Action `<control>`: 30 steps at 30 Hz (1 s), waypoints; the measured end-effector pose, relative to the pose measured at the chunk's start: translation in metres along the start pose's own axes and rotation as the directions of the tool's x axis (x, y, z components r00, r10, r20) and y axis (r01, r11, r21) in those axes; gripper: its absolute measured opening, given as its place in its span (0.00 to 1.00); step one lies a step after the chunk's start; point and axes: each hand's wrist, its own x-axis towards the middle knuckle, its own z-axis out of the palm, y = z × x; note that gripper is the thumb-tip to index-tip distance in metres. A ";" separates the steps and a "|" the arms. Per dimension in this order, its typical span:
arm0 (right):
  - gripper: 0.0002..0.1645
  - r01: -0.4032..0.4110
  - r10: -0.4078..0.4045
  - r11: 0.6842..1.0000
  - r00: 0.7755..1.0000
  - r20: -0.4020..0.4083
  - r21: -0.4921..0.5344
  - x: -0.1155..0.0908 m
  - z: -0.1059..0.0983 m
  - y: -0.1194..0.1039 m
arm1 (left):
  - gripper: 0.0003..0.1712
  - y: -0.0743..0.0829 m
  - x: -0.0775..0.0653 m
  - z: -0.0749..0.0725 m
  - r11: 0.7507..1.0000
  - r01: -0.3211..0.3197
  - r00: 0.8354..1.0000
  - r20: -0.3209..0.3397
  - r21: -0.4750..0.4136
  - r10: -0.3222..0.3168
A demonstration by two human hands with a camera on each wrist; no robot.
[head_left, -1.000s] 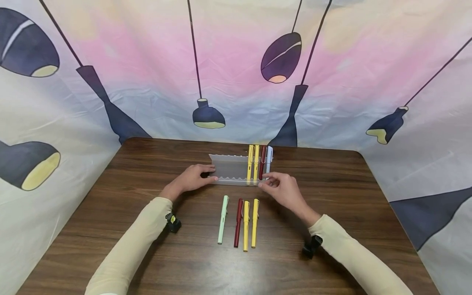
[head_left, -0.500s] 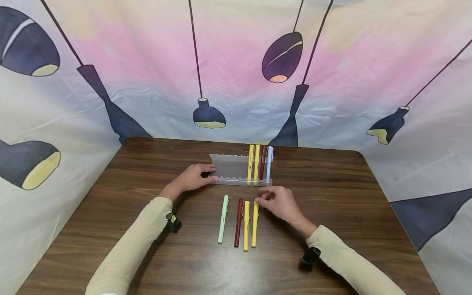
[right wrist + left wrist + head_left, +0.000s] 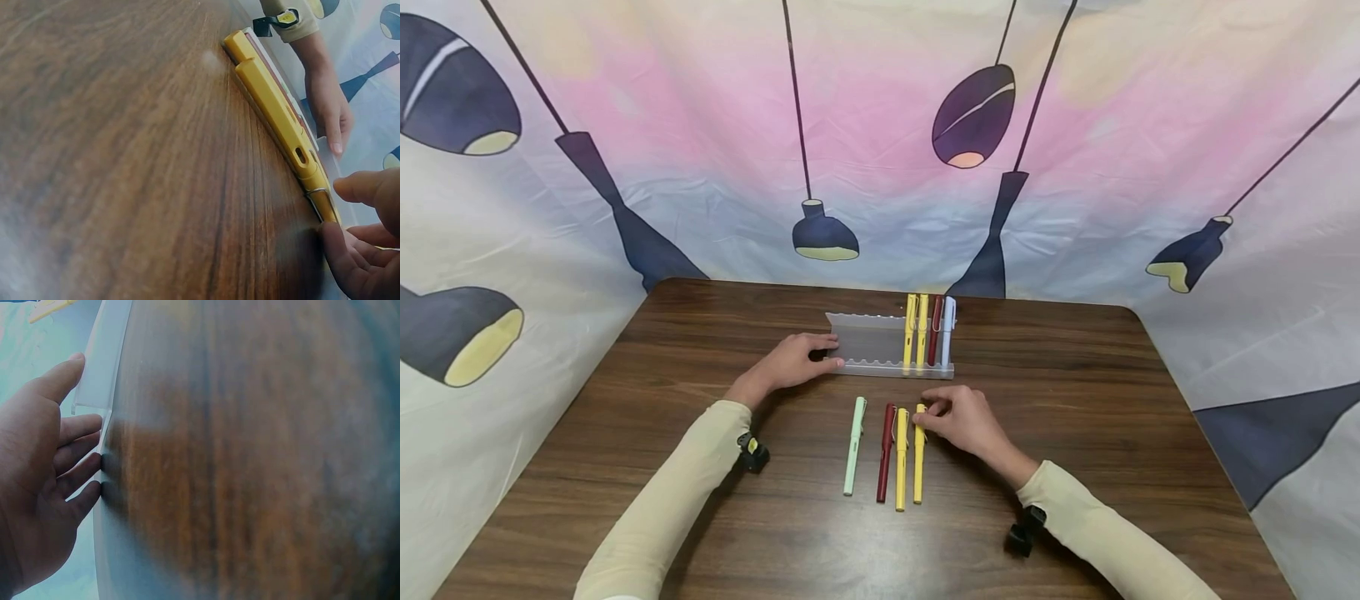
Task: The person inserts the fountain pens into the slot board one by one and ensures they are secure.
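Observation:
My left hand (image 3: 790,360) rests against the left end of a clear plastic pen stand (image 3: 868,342). In the left wrist view its fingers (image 3: 81,447) lie fairly straight along the stand's edge. Two yellow pens (image 3: 909,333), a dark red pen (image 3: 935,329) and a pale blue pen (image 3: 948,329) sit in the stand's right-hand slots. My right hand (image 3: 964,421) has thumb and fingertips at the capped end of the rightmost loose yellow pen (image 3: 918,467), which lies flat. In the right wrist view this pen (image 3: 275,106) runs up to my fingertips.
Left of that pen lie another yellow pen (image 3: 901,467), a dark red pen (image 3: 886,458) and a light green pen (image 3: 853,450), roughly parallel. The wooden table (image 3: 760,533) ends at a lamp-patterned cloth (image 3: 715,167) behind the stand.
My right hand has come from the stand's right end toward me, down to the cap of the loose yellow pen. The left hand and the stand stay where they were.

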 end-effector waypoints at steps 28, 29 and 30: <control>0.18 -0.073 0.067 0.993 0.995 0.067 0.092 0.001 0.007 -0.002 | 0.37 -0.003 0.000 0.001 1.000 -0.013 1.000 -0.001 0.001 0.013; 0.18 -0.074 0.068 0.993 0.995 0.067 0.095 0.001 0.007 -0.002 | 0.37 -0.003 0.000 0.001 1.000 -0.013 1.000 -0.001 0.000 0.013; 0.17 -0.077 0.070 0.992 0.995 0.068 0.096 0.001 0.007 -0.002 | 0.37 -0.003 -0.001 0.001 1.000 -0.012 1.000 -0.001 0.001 0.012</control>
